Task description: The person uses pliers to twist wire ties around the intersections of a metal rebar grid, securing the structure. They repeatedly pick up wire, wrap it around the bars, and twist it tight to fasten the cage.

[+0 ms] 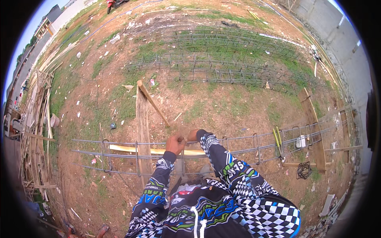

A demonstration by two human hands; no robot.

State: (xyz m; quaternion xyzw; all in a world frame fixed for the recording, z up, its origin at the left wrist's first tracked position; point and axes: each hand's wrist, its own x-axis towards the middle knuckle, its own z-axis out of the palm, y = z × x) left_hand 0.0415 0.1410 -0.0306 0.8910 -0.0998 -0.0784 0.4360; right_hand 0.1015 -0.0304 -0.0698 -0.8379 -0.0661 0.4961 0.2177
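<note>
A reinforcing-steel cage (241,152) of long bars and square stirrups runs across in front of me, raised on wooden supports. My left hand (174,144) is closed at the upper bar, near a stirrup (182,160); what its fingers hold is too small to make out. Close beside it, my right hand (192,135) reaches over the same bar with its wrist bent inward. Its fingers are mostly hidden and blurred. A pale wooden strip (127,148) lies along the cage behind the bars. Yellow-handled cutters (277,139) rest upright against the cage to the right.
A plank support (142,111) with a diagonal brace (154,104) stands left of centre; another plank (311,109) is right. Near it are a white container (301,141) and a wire bundle (304,170). More steel cages (230,75) lie beyond. Timber (37,131) is piled left.
</note>
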